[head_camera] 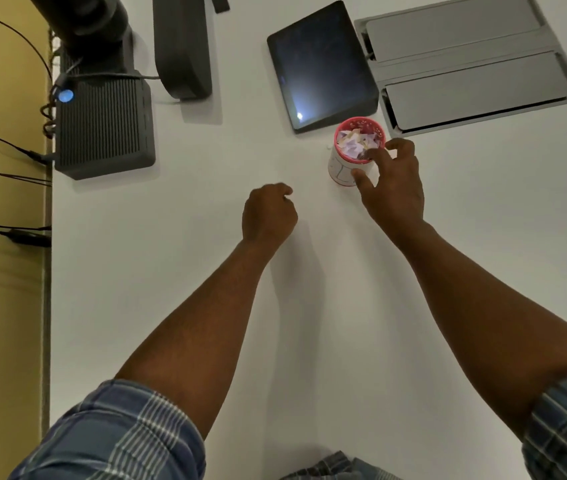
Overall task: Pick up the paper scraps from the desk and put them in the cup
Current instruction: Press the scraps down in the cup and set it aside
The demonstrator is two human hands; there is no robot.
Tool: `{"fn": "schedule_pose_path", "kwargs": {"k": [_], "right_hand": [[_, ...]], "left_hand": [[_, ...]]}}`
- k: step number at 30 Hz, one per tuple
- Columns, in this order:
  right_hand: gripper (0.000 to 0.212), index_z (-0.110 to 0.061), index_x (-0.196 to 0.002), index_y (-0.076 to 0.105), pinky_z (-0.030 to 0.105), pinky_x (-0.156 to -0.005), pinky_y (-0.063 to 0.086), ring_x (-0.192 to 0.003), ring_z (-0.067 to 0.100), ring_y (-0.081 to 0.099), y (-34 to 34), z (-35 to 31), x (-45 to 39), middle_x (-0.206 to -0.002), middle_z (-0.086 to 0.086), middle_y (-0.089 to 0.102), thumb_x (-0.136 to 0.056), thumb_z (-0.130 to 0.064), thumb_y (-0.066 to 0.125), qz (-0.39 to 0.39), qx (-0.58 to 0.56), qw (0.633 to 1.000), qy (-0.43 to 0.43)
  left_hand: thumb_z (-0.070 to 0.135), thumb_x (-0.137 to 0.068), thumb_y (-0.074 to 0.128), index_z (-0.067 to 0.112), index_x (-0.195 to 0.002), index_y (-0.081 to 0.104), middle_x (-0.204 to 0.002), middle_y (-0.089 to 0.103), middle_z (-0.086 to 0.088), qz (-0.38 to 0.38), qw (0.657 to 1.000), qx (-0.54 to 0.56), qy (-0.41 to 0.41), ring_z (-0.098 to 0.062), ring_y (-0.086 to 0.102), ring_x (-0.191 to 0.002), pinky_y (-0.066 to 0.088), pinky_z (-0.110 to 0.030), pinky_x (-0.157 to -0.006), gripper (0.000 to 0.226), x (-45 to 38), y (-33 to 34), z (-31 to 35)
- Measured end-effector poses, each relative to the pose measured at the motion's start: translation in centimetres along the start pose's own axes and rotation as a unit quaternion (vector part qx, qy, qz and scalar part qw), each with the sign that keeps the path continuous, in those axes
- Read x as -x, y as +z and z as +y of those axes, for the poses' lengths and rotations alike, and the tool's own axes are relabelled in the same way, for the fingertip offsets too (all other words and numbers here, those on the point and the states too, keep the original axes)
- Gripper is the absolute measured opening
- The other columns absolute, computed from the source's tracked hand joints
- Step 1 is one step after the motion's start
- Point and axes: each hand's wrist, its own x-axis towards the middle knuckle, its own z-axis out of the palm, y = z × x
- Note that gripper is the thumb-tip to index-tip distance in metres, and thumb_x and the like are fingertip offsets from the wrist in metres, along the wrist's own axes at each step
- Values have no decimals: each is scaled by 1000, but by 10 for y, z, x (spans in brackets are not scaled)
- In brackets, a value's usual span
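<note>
A white cup [340, 168] with a pink rim stands on the white desk [171, 271], in front of the tablet. It holds several white and pale purple paper scraps [356, 142]. My right hand [392, 181] hovers at the cup's right side with fingers spread and relaxed; the fingertips are over the rim and the thumb is near the cup's wall. It holds nothing that I can see. My left hand [268, 213] is curled into a loose fist on the desk to the left of the cup; whether it holds a scrap is hidden. One tiny white scrap [329, 147] lies beside the cup.
A dark tablet [320, 64] lies behind the cup. A grey cable hatch [465, 64] is set in the desk at the back right. A ribbed dark box [105, 126] with a blue light and cables sits at the back left, beside a monitor foot [181, 46].
</note>
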Motion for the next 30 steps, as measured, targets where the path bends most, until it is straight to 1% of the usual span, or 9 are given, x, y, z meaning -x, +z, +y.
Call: {"fn": "schedule_pose_path", "kwargs": {"k": [2,5,7,9,18,22,25,28,30], "right_hand": [[36,-20,-119,58,35,-86,50,-121,27,49,0,-2,2,-139,8,41,-86,-31,68,-17,12,1000,1],[31,-13,-118,62,38,-89,51,-116,30,55,-5,-8,5,-139,11,42,-89,-24,66,-28,16,999,5],[30,-11,-117,63,37,-89,51,-113,32,58,-7,-13,9,-139,12,43,-89,-22,66,-33,27,999,3],[29,-10,-116,64,38,-89,51,-113,34,58,-8,-16,16,-139,13,44,-89,-21,66,-31,31,999,-3],[33,-11,-122,62,43,-97,47,-121,34,52,-15,-18,8,-142,13,44,-91,-22,64,-29,41,999,12],[42,-18,-130,53,46,-100,45,-130,31,42,-23,-17,8,-144,11,40,-90,-22,63,-2,47,999,21],[39,-9,-125,52,45,-91,51,-115,33,48,-20,-31,23,-131,17,48,-86,-11,59,65,28,995,-63],[39,-1,-128,52,45,-94,49,-116,35,50,6,-58,45,-129,21,52,-90,-7,52,6,16,988,-155],[47,-4,-140,40,42,-106,39,-132,31,39,30,-74,51,-144,18,41,-93,-8,50,-82,23,986,-140]], "left_hand": [[16,-89,51,11,-122,60,-129,60,-8,-41,998,-50,19,-26,52,-121,42,-34,-100,35,12,4,-16],[33,-93,50,11,-141,37,-154,28,-11,-131,980,-146,25,-29,24,-141,27,-42,-114,55,28,7,-42],[41,-93,49,12,-146,24,-159,10,-10,-155,969,-191,25,-28,10,-146,20,-43,-117,65,38,8,-58],[45,-93,45,14,-149,15,-160,1,-9,-158,963,-215,36,-27,3,-147,16,-43,-118,70,49,9,-70],[48,-95,39,17,-150,6,-160,-7,-5,-160,963,-214,29,-24,-5,-147,9,-41,-119,72,88,1,-94],[54,-94,36,19,-150,1,-160,-10,-5,-156,962,-221,22,-25,-8,-147,6,-43,-119,75,98,1,-102],[62,-91,30,22,-150,-3,-159,-13,-4,-147,962,-230,26,-25,-10,-146,3,-45,-119,78,101,2,-109],[72,-86,21,24,-149,-10,-158,-18,-1,-144,960,-239,31,-24,-14,-146,-2,-46,-118,85,96,4,-116],[78,-81,16,25,-147,-16,-156,-25,1,-155,959,-235,35,-22,-20,-144,-8,-45,-115,91,90,5,-121]]}}
